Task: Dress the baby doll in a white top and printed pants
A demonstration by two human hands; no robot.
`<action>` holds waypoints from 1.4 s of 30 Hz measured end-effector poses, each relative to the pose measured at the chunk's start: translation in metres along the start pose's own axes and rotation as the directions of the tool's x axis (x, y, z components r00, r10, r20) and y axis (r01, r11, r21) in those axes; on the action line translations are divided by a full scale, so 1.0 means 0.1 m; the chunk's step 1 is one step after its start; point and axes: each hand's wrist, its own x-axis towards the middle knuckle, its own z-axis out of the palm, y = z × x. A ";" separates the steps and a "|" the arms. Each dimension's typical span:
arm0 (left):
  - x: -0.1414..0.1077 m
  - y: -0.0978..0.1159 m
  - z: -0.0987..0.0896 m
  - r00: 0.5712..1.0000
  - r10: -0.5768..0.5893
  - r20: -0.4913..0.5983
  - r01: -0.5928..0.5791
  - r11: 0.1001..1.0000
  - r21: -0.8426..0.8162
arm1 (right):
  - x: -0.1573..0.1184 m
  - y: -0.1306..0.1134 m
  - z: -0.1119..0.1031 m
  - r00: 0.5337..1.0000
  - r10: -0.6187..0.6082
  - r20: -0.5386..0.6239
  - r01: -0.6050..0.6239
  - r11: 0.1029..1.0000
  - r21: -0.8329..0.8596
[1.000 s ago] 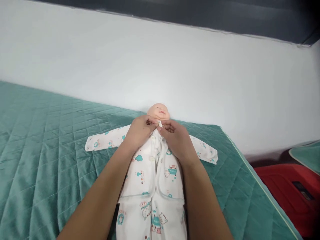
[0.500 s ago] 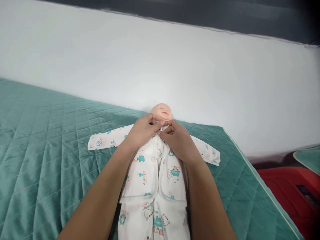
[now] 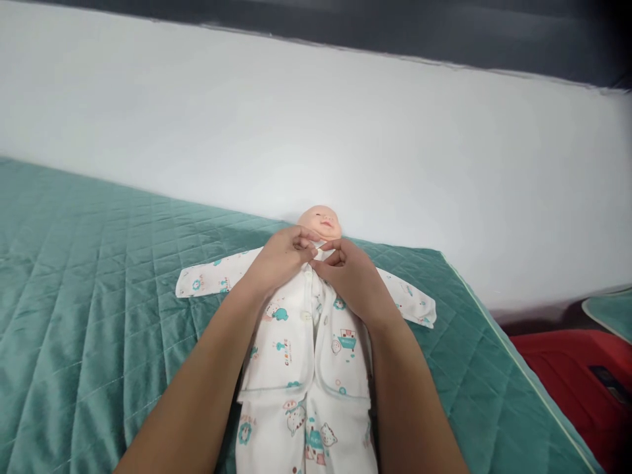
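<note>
A baby doll (image 3: 320,220) lies on its back, dressed in a white printed jacket (image 3: 281,329) and matching trousers (image 3: 316,434). At the collar, my left hand (image 3: 286,253) pinches one front edge of the jacket. My right hand (image 3: 348,270) pinches the opposite edge, its fingertips close to the left ones. A pale button shows between the fingertips near the neck. Lower down, the jacket fronts hang apart, with another button (image 3: 306,316) visible on the left panel. Both sleeves spread outward on the bed. My fingers partly hide the collar.
A green quilted cover (image 3: 99,316) lies under the doll, its piped edge running down the right side. Behind the doll's head rises a white wall (image 3: 316,131). A red plastic object (image 3: 573,382) stands beyond the right edge.
My left thumb has drawn back slightly from the right fingertips, and the button at the collar now shows more. The doll lies as before.
</note>
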 end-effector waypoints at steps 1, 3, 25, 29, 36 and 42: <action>0.00 0.01 -0.02 1.000 -0.006 0.012 0.006 1.000 0.015 | -0.01 -0.01 0.00 1.000 0.005 0.001 -0.005 1.000 -0.006; -0.01 0.02 -0.05 0.999 -0.003 0.036 0.000 0.997 0.076 | -0.02 -0.01 -0.01 1.000 0.014 -0.001 -0.014 1.000 -0.025; 0.02 -0.01 -0.02 0.982 0.184 0.047 -0.186 0.890 0.417 | -0.09 -0.07 -0.02 0.996 -0.035 -0.076 0.011 0.955 -0.298; 0.03 -0.03 0.00 0.980 0.198 0.019 -0.189 0.898 0.398 | -0.08 -0.07 0.00 0.992 -0.082 -0.092 0.054 0.960 -0.276; 0.03 -0.02 -0.01 0.969 0.231 0.091 -0.248 0.890 0.383 | -0.12 -0.06 0.08 0.974 -0.161 -0.160 0.098 0.934 -0.344; 0.06 -0.07 -0.01 0.980 0.195 0.047 -0.196 0.874 0.445 | -0.22 0.05 0.19 0.943 -0.264 -0.202 0.158 0.890 -0.428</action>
